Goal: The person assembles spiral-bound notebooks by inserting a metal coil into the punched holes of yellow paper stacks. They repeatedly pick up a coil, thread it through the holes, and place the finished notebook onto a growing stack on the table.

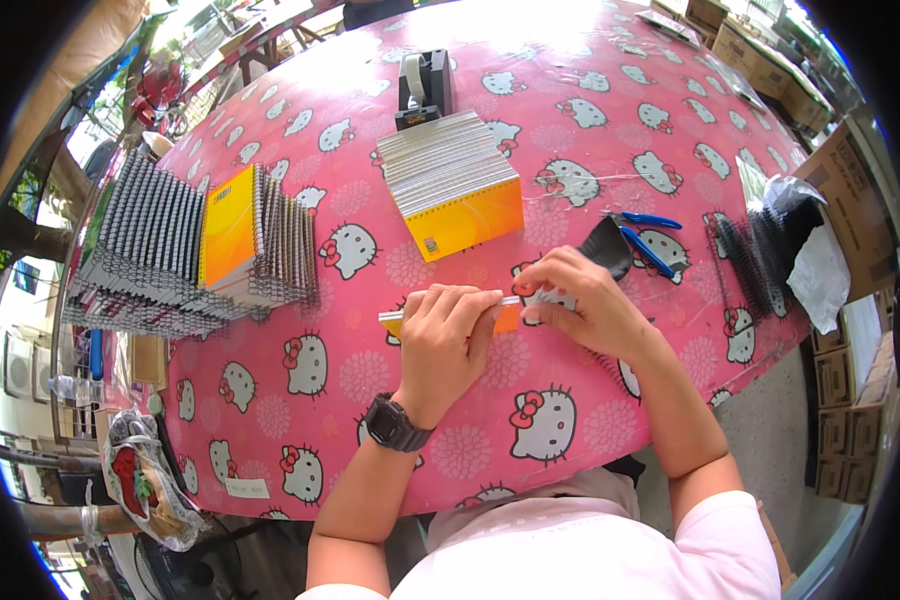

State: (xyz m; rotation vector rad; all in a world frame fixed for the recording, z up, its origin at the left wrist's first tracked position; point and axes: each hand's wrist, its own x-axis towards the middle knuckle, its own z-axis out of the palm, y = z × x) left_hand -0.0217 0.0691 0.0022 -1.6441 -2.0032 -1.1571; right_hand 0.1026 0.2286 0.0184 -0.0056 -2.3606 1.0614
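Observation:
My left hand (448,328), below a black wristwatch (397,424), is closed round a small yellow-orange notepad (507,318) with white page edges, held on edge above the pink cloth. At the pad's right end, my right hand (590,300) has its thumb and forefinger curled in a pinch. Part of a dark spiral binding coil (610,368) shows under that hand; whether the fingers hold it is hidden. Just beyond the pad stands a row of yellow-covered notebooks (467,222). Beside my right hand lie a dark flat piece (606,248) and blue-handled pliers (650,252).
The table has a pink patterned cloth (360,455). Stacked spiral notebooks (145,235) stand at the left, a yellow one (230,225) among them. A tape dispenser (426,88) is at the back. Black coils (755,260) and crumpled white plastic (818,275) lie at right, near cardboard boxes (850,190).

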